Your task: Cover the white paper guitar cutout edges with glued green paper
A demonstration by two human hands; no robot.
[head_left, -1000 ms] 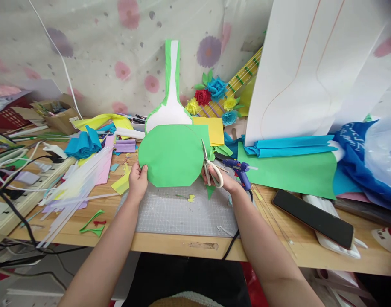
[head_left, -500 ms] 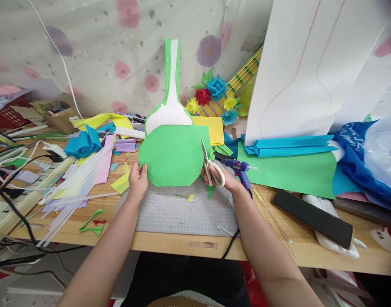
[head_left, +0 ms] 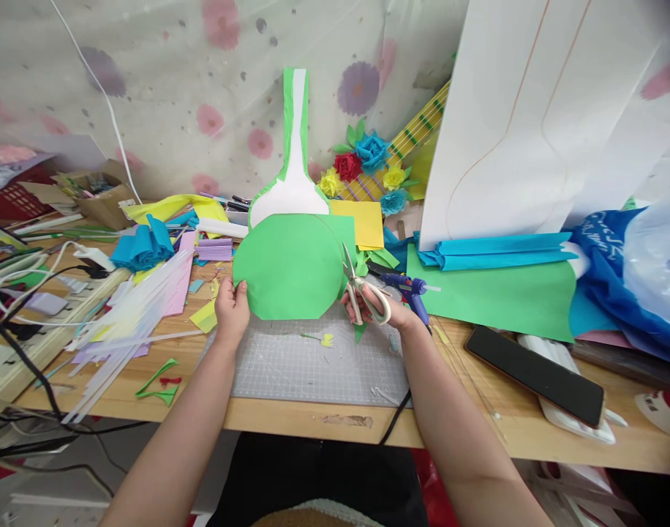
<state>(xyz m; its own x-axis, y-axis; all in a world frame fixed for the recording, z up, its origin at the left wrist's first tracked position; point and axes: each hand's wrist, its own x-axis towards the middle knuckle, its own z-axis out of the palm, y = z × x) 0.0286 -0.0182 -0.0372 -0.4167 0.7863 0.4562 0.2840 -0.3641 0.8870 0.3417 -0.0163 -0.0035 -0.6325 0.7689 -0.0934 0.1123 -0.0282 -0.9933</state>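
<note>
My left hand (head_left: 233, 307) pinches the left edge of a sheet of green paper (head_left: 288, 271), its thumb on the front face. The sheet is rounded along the left and bottom and still square at its upper right corner. White-handled scissors (head_left: 363, 293) are in my right hand (head_left: 382, 306), fingers through the loops. Their blades are parted and point up at the paper's right edge. Behind the sheet stands a white guitar-like cutout (head_left: 291, 196) with green paper along its edges; its lower part is hidden.
Below the paper lies a grey cutting mat (head_left: 313, 373) with small scraps. Right of it are a blue glue gun (head_left: 415, 289), a green sheet (head_left: 494, 293) and a phone (head_left: 535, 375). Clear glue sticks (head_left: 132, 315) and cables (head_left: 11, 329) crowd the left. Paper flowers (head_left: 372, 150) stand behind.
The green paper and my left hand have shifted slightly left. The scissors have moved a little right and down, and their blades look wider apart.
</note>
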